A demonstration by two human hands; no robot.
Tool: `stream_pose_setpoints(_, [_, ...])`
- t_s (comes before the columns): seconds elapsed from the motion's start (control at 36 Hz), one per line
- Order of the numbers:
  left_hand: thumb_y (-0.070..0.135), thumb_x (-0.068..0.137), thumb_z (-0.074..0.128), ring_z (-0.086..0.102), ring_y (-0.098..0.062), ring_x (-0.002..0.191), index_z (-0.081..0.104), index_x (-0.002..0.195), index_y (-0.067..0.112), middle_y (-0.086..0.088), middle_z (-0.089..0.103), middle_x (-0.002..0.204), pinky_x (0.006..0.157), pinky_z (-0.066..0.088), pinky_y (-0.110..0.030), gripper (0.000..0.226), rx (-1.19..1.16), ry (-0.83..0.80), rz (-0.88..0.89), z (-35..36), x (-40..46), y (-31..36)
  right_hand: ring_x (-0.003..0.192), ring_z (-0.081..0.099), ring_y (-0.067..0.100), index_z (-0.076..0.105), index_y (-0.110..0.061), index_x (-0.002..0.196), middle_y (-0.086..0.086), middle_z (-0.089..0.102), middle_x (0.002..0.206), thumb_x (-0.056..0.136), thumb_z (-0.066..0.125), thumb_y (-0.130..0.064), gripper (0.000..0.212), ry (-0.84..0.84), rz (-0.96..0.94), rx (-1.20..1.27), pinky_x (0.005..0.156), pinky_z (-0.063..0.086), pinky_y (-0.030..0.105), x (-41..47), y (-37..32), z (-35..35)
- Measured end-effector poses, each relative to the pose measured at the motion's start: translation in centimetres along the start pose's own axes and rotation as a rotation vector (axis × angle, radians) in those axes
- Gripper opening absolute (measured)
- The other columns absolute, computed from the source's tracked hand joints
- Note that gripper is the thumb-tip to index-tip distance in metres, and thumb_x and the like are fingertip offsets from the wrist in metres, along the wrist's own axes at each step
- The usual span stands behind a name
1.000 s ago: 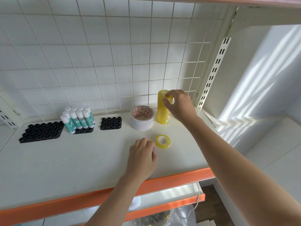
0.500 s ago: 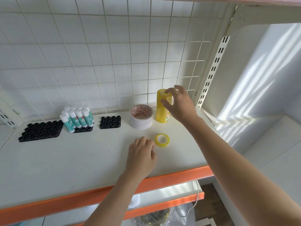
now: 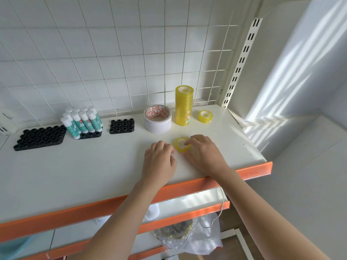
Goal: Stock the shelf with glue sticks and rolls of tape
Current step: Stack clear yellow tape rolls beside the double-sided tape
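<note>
A: Where are the hands?

B: Both are low on the shelf [image 3: 78,171], near its orange front edge. The right hand [image 3: 203,153] has its fingers curled round a small yellow tape roll [image 3: 180,145] lying flat on the shelf; that grip is narrow, fingertips over the roll's top and right side. The left hand [image 3: 159,162] sits just left of the same roll, fingers bent, knuckles up. I cannot tell whether it touches the roll or holds anything.

A: And the other tape?

B: A tall stack of yellow rolls [image 3: 184,106] stands upright near the wire grid [image 3: 131,53] at the back. Just right of it lies one loose yellow roll [image 3: 205,116], apart from the stack. Left of the stack, close beside it, is a wide white roll [image 3: 157,119] with red print inside its core, several layers high.

A: Glue sticks?

B: A cluster of white-capped glue sticks [image 3: 82,121] with green labels stands upright in a black tray [image 3: 92,135] at the back left. A larger black tray [image 3: 40,137] lies to its left and a small one [image 3: 122,126] to its right, their holes unfilled.

A: Anything below?

B: A lower shelf with an orange edge, and a clear plastic bag [image 3: 189,239] beneath it with a white cable across it.
</note>
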State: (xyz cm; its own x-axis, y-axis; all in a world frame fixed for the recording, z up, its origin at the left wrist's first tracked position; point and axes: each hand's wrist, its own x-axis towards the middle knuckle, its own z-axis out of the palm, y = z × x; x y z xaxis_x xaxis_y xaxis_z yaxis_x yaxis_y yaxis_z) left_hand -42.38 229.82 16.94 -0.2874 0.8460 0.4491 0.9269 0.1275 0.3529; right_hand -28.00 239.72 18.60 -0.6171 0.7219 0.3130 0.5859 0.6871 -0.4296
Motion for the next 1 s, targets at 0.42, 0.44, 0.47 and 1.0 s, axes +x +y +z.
stream_pose_setpoints(0.42, [0.021, 0.074, 0.041, 0.057, -0.029, 0.082, 0.060, 0.082, 0.016, -0.001, 0.058, 0.086, 0.067, 0.044, -0.038, 0.021, 0.001, -0.009, 0.006, 0.3, 0.1, -0.2, 0.097, 0.059, 0.033, 0.072, -0.016, 0.099, 0.009, 0.064, 0.105, 0.084, 0.072, -0.025, 0.017, 0.236, 0.068, -0.063, 0.076, 0.052, 0.043, 2.9, 4.4, -2.4])
stream_pose_setpoints(0.44, [0.019, 0.073, 0.046, 0.057, -0.029, 0.082, 0.061, 0.082, 0.016, -0.002, 0.058, 0.086, 0.068, 0.044, -0.038, 0.018, 0.000, -0.012, -0.003, 0.3, 0.2, -0.2, 0.098, 0.058, 0.032, 0.072, -0.016, 0.100, 0.009, 0.064, 0.106, 0.085, 0.071, -0.025, 0.018, 0.242, 0.101, -0.050, 0.077, 0.052, 0.042, 3.6, 4.7, -2.7])
stream_pose_setpoints(0.47, [0.018, 0.072, 0.048, 0.057, -0.029, 0.082, 0.061, 0.082, 0.016, -0.002, 0.058, 0.086, 0.067, 0.043, -0.038, 0.016, 0.001, -0.014, -0.007, 0.3, 0.2, -0.1, 0.100, 0.058, 0.031, 0.072, -0.015, 0.101, 0.009, 0.063, 0.106, 0.085, 0.071, -0.025, 0.018, 0.246, 0.128, -0.039, 0.077, 0.051, 0.041, 4.2, 5.0, -2.9])
stream_pose_setpoints(1.0, [0.016, 0.071, 0.050, 0.056, -0.028, 0.079, 0.060, 0.081, 0.017, -0.001, 0.057, 0.084, 0.066, 0.044, -0.038, 0.014, 0.004, 0.007, 0.021, 0.4, 0.1, -0.2, 0.092, 0.062, 0.023, 0.067, -0.017, 0.108, 0.004, 0.057, 0.118, 0.092, 0.061, -0.030, 0.022, 0.183, 0.317, -0.009, 0.074, 0.051, 0.036, 8.4, 7.2, -2.0])
